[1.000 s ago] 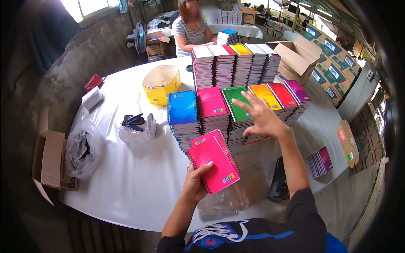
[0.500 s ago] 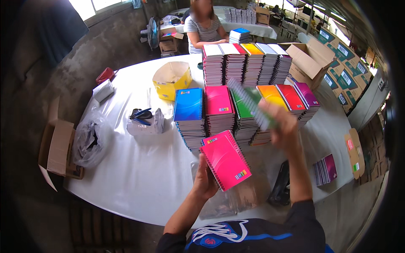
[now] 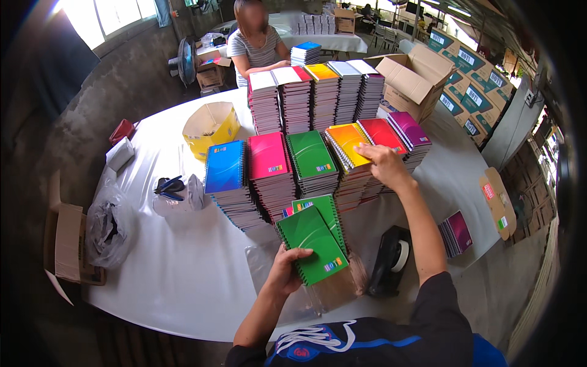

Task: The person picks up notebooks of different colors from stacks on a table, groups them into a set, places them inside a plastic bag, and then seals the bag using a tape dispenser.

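My left hand (image 3: 287, 269) grips a small bundle of spiral notebooks with a green notebook (image 3: 313, 244) on top, held over a clear plastic bag (image 3: 324, 293) near the table's front edge. My right hand (image 3: 384, 164) reaches forward and rests its fingers on the top cover of the orange notebook stack (image 3: 347, 144). Beside that stack stand stacks of blue (image 3: 225, 166), pink (image 3: 268, 156), green (image 3: 310, 154), red (image 3: 383, 131) and purple (image 3: 409, 128) notebooks.
A white table (image 3: 183, 263) carries taller notebook stacks (image 3: 318, 92) at the back, a yellow box (image 3: 211, 125), a black tape dispenser (image 3: 392, 260), plastic bags (image 3: 177, 192) and an open cardboard box (image 3: 413, 76). Another person (image 3: 257, 43) sits at the far side.
My right hand lifted a green notebook from its stack, laid it on the pink one in my left hand, then reached out to the orange stack.
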The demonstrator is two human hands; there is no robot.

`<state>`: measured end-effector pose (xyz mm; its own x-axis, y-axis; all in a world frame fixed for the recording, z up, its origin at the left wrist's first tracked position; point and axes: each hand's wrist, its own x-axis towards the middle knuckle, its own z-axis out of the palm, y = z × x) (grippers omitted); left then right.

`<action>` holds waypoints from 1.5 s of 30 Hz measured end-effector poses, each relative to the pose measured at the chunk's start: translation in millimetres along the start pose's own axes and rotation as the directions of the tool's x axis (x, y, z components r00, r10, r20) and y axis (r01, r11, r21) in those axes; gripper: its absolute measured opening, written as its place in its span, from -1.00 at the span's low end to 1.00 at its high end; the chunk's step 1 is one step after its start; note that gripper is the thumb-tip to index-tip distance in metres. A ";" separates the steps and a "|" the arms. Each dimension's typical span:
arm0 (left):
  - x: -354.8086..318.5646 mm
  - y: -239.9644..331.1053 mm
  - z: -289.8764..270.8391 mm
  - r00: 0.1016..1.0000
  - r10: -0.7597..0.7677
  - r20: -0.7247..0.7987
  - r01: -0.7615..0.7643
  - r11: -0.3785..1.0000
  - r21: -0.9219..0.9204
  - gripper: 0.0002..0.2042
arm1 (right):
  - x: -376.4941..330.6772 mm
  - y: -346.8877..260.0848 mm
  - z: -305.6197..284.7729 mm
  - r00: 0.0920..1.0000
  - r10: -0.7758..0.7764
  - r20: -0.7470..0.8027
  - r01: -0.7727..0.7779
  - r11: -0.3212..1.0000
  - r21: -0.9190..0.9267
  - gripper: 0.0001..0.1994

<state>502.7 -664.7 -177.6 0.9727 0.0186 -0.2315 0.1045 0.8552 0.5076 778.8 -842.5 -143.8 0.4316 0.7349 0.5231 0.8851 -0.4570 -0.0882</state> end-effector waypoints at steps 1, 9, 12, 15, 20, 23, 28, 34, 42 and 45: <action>2.3 -1.4 -1.2 1.000 -0.004 0.001 0.004 1.000 -0.012 -0.54 | 3.1 3.9 0.1 1.000 0.016 0.022 -0.018 0.997 0.070 -0.56; 7.2 -11.0 11.7 0.999 0.008 0.036 -0.008 1.000 0.001 -0.59 | 30.1 5.0 -36.4 0.967 0.211 0.144 -0.251 0.880 0.403 -0.77; 13.5 -18.9 18.6 0.998 0.063 -0.004 -0.063 0.995 0.074 -0.57 | 17.5 -12.9 -34.0 0.933 0.073 -0.354 0.002 0.979 0.206 -0.79; 18.4 -22.7 12.5 0.999 0.035 -0.031 -0.039 0.989 -0.142 -0.54 | -4.1 -81.6 -69.1 0.908 -0.178 -0.380 0.159 0.984 -0.082 -0.69; 23.6 -36.9 -9.4 0.989 -0.001 0.149 0.024 0.988 -0.151 -0.47 | -68.0 -150.6 -80.5 0.870 -0.372 0.324 0.313 0.924 0.221 -0.39; 22.1 -38.1 -12.9 0.997 -0.069 0.016 0.071 0.992 -0.109 -0.48 | -32.3 -86.9 -91.5 0.887 -0.368 0.278 0.307 0.921 0.239 -0.28; 28.9 -41.8 -4.1 0.995 -0.093 0.031 0.095 0.993 -0.070 -0.49 | -11.3 51.1 -40.9 0.991 0.122 0.053 -0.121 0.992 -0.024 -0.38; 27.1 -31.2 -3.8 0.998 -0.051 0.045 0.053 0.998 -0.035 -0.50 | -0.7 75.9 -53.8 0.949 0.202 0.240 -0.275 0.906 0.321 -0.70; 28.8 -34.4 -0.9 0.997 0.018 0.078 -0.005 0.986 -0.168 -0.41 | -32.1 -62.0 -91.0 0.910 -0.001 -0.415 0.004 1.000 0.006 -0.71; 36.4 -42.1 -25.0 0.950 0.084 0.301 0.020 0.945 -0.327 -0.35 | -68.8 -142.1 -72.9 0.944 -0.305 0.124 0.323 0.931 -0.170 -0.55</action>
<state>528.6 -687.1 -228.1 0.9952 -0.0660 0.0722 0.0501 0.9777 0.2041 610.7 -864.7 -105.5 0.1595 0.8955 0.4155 0.9336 -0.2736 0.2313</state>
